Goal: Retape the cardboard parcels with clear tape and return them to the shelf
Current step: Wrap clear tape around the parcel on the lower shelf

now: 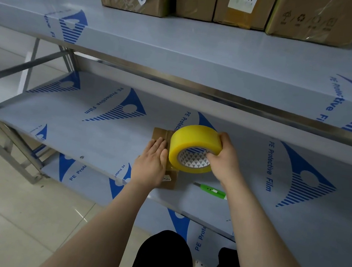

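Parcel (pixel 170 179) is being pinned steady for taping by flat left hand (pixel 150 163). Tape roll (pixel 191 144) at its right side is being gripped by right hand (pixel 222 158).

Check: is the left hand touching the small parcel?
Touching. The head view shows the left hand pressed flat on top of the small parcel.
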